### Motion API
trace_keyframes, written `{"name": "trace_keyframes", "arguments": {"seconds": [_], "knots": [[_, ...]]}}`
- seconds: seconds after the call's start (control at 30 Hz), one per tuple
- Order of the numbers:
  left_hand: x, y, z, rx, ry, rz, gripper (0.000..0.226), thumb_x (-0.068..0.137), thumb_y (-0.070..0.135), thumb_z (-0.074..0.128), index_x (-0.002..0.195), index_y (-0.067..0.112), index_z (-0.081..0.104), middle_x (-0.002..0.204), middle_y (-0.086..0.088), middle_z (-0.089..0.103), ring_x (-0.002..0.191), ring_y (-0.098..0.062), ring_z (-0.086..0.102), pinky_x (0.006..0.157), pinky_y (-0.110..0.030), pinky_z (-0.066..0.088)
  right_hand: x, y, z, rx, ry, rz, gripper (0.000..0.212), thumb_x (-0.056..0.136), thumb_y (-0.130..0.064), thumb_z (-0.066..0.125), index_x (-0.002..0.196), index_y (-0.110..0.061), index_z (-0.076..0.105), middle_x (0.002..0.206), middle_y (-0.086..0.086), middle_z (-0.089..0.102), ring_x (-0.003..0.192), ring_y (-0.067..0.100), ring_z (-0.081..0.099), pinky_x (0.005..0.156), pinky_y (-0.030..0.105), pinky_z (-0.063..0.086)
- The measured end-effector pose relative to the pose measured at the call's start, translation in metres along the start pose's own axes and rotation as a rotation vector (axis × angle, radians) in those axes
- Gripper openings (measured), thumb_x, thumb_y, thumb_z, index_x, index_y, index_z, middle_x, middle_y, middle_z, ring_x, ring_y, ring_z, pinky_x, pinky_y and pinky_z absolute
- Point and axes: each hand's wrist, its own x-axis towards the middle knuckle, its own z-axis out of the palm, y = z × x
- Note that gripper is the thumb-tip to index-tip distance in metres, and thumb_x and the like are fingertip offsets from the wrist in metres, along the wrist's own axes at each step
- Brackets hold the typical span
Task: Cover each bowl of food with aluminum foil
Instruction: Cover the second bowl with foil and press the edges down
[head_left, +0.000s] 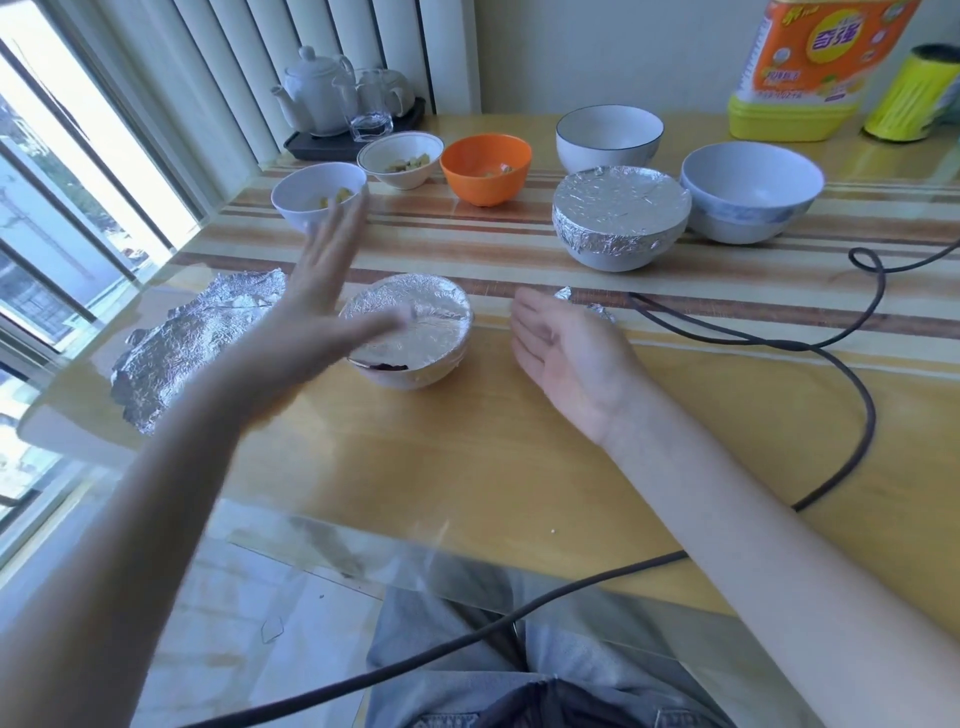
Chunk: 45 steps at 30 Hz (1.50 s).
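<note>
Now both flat, empty hands, left hand (317, 317) and right hand (566, 353), flank crinkled foil-capped round bowl (415, 332).

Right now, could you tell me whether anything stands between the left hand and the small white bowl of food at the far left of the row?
Nothing visible does. The left hand, fingers straight, is raised with its fingertips just before the small white bowl. The loose foil sheet lies off to its left, and the foil-covered bowl sits to its right.
</note>
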Motion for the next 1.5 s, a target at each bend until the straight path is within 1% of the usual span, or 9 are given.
{"name": "trace_keyframes", "arguments": {"seconds": [0.07,0.13,0.23,0.37,0.67,0.9,1.17,1.33,1.5], "knots": [[-0.012,-0.001,0.027,-0.468,0.479,-0.169,0.072,0.088,0.067,0.041,0.151,0.036,0.025,0.154,0.015,0.030,0.141,0.001,0.024,0.119,-0.035,0.020,0.012,-0.001,0.011,0.017,-0.033,0.044,0.055,0.102,-0.039,0.032,0.146,-0.006,0.032,0.154,0.009,0.031,0.144,0.019,0.023,0.117,0.034,0.018],[-0.022,0.002,0.056,-0.796,0.666,-0.370,0.048,0.102,0.050,0.029,0.141,0.026,0.043,0.123,0.018,0.051,0.110,0.007,0.048,0.103,-0.023,0.035,0.018,0.003,0.020,0.059,-0.090,0.087,0.073,0.098,-0.057,0.022,0.149,-0.006,0.025,0.155,0.010,0.028,0.144,0.021,0.024,0.118,0.036,0.019],[-0.021,0.007,0.080,-1.067,0.540,-0.408,0.053,0.104,0.048,0.018,0.114,0.019,0.061,0.106,0.006,0.068,0.097,-0.007,0.063,0.087,-0.022,0.048,0.016,0.008,0.025,0.148,-0.147,0.126,0.083,0.094,-0.065,0.021,0.147,-0.002,0.031,0.145,0.013,0.045,0.134,0.022,0.043,0.112,0.034,0.033],[0.006,0.000,0.061,-1.235,0.434,-0.330,0.072,0.101,0.056,0.011,0.125,0.008,0.059,0.124,-0.012,0.066,0.118,-0.022,0.060,0.102,-0.033,0.045,0.012,-0.004,0.017,0.197,-0.087,0.088,0.075,0.096,-0.062,0.027,0.136,-0.001,0.043,0.121,0.012,0.062,0.113,0.021,0.057,0.106,0.036,0.042],[0.099,-0.011,0.028,-1.344,0.128,-0.422,0.094,0.097,0.064,0.003,0.105,-0.011,0.059,0.120,-0.025,0.062,0.107,-0.038,0.060,0.086,-0.046,0.047,0.049,-0.043,0.017,0.233,0.038,0.078,0.073,0.098,-0.055,0.032,0.144,0.001,0.027,0.099,0.025,0.067,0.116,0.033,0.059,0.102,0.040,0.046],[0.129,-0.022,0.051,-1.355,0.121,-0.394,0.090,0.098,0.062,0.002,0.103,-0.006,0.061,0.111,-0.018,0.065,0.097,-0.033,0.062,0.086,-0.045,0.046,0.066,-0.043,0.024,0.194,0.134,0.039,0.066,0.099,-0.051,0.035,0.148,-0.009,0.024,0.133,0.023,0.054,0.123,0.029,0.054,0.102,0.037,0.043],[0.142,-0.038,0.061,-1.194,0.393,-0.314,0.071,0.102,0.054,0.013,0.132,0.005,0.055,0.122,-0.010,0.066,0.111,-0.024,0.063,0.098,-0.039,0.047,0.067,-0.029,0.026,-0.060,0.138,-0.129,0.032,0.102,-0.042,0.033,0.123,-0.024,0.050,0.130,-0.001,0.052,0.120,0.011,0.050,0.104,0.028,0.040],[0.144,-0.022,0.047,-0.557,0.494,-0.044,0.044,0.094,0.048,0.034,0.099,0.023,0.069,0.106,0.010,0.068,0.104,-0.001,0.059,0.096,-0.021,0.040,0.070,-0.011,0.020,-0.481,0.250,-0.380,0.025,0.093,-0.015,0.042,0.101,-0.035,0.055,0.100,-0.019,0.050,0.095,-0.001,0.048,0.087,0.026,0.044],[0.162,0.014,0.020,0.052,-0.111,0.128,0.055,0.092,0.060,0.046,0.135,0.027,0.056,0.136,0.005,0.052,0.126,-0.011,0.043,0.107,-0.031,0.030,0.078,-0.005,0.007,-0.703,0.373,-0.422,0.041,0.085,-0.004,0.058,0.125,-0.015,0.058,0.108,-0.004,0.066,0.097,0.010,0.061,0.083,0.024,0.047]]}}
